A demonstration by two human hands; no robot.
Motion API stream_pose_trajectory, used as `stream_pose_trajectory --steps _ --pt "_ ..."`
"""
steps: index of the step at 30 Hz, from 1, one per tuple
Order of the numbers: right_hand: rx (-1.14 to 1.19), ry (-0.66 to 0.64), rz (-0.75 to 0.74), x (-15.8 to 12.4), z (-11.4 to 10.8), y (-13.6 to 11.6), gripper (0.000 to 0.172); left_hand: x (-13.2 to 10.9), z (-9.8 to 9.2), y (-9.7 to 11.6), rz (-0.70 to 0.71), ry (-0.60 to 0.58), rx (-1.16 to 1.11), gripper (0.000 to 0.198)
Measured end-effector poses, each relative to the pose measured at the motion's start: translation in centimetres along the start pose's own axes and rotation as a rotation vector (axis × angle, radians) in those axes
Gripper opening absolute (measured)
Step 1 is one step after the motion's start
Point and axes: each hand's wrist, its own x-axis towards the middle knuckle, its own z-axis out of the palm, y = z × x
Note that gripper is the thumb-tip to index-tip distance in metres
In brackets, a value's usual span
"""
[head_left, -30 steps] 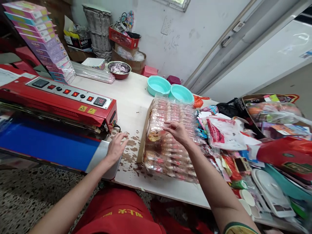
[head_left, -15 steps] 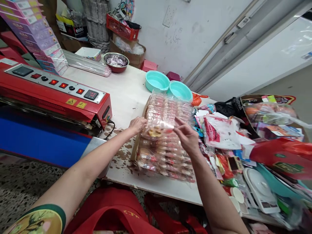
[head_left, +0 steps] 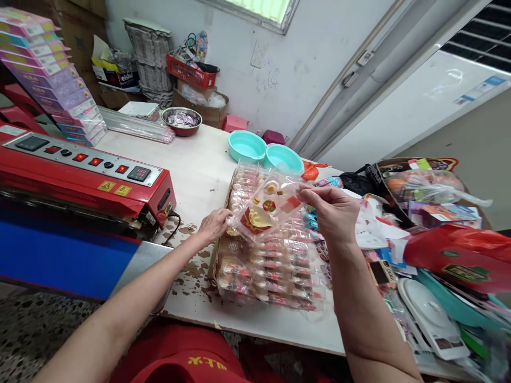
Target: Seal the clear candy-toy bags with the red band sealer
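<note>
My right hand (head_left: 337,210) pinches the upper right corner of a clear plastic packet (head_left: 265,205), lifted and tilted above the rows. Small food-shaped pieces show inside it: a fried egg, a round pizza and yellow fries in a red carton. At the rows' left edge my left hand (head_left: 215,224) has its fingers closed; what they grip is hidden. Below both hands, rows of similar clear packets (head_left: 275,276) stand closely packed on edge in a cardboard box (head_left: 215,266).
A red sealing machine (head_left: 155,194) with a blue belt (head_left: 59,255) stands left. Behind the box are two turquoise basins (head_left: 247,146). A metal bowl of sachets (head_left: 182,121) sits at the back. Bags, papers and a white kitchen scale (head_left: 431,314) crowd the right side.
My right hand has moved up and right, lifting one packet out of the rows so its face shows. My left hand stays by the rows' left edge. The camera view has shifted.
</note>
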Motion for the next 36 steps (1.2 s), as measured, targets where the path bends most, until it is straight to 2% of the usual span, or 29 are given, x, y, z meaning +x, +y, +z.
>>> stream_pose_trajectory --steps 6,10,12,15,18,20,22,25,30,34,36 --pt "0.069 0.016 0.151 -0.1 0.6 0.3 0.025 0.8 0.4 -0.7 0.046 0.025 -0.065 0.026" --pt "0.068 0.006 0.238 -1.5 1.4 -0.1 0.026 0.6 -0.6 -1.6 0.063 0.045 -0.160 0.031" --pt "0.075 -0.017 0.274 -2.5 2.1 -0.3 0.026 0.2 -1.9 -2.0 -0.001 0.046 -0.317 0.033" --pt "0.082 -0.086 0.332 -4.4 4.1 -0.7 0.025 -0.7 -5.0 -1.7 -0.172 0.017 -0.745 0.040" --pt "0.074 -0.178 0.384 -6.7 7.5 -1.3 0.026 -2.3 -8.6 -0.3 -0.293 -0.095 -1.141 0.054" --pt "0.106 -0.239 0.431 -8.4 10.2 -1.7 0.026 -3.8 -10.5 0.4 -0.388 -0.133 -1.261 0.054" --pt "0.167 -0.291 0.492 -10.1 12.9 -1.9 0.026 -5.5 -11.5 0.3 -0.539 -0.072 -1.303 0.045" --pt "0.251 -0.369 0.586 -12.6 16.5 -1.6 0.024 -8.3 -11.9 -1.5 -0.712 0.061 -1.327 0.033" --pt "0.337 -0.457 0.735 -16.1 21.7 0.1 0.024 -12.4 -11.2 -6.1 -0.837 0.280 -1.388 0.029" --pt "0.367 -0.451 0.789 -17.7 25.5 1.4 0.026 -13.6 -11.0 -9.0 -0.933 0.513 -1.380 0.033" --pt "0.369 -0.449 0.800 -18.3 27.1 1.8 0.026 -13.9 -11.0 -10.3 -0.975 0.582 -1.370 0.036"
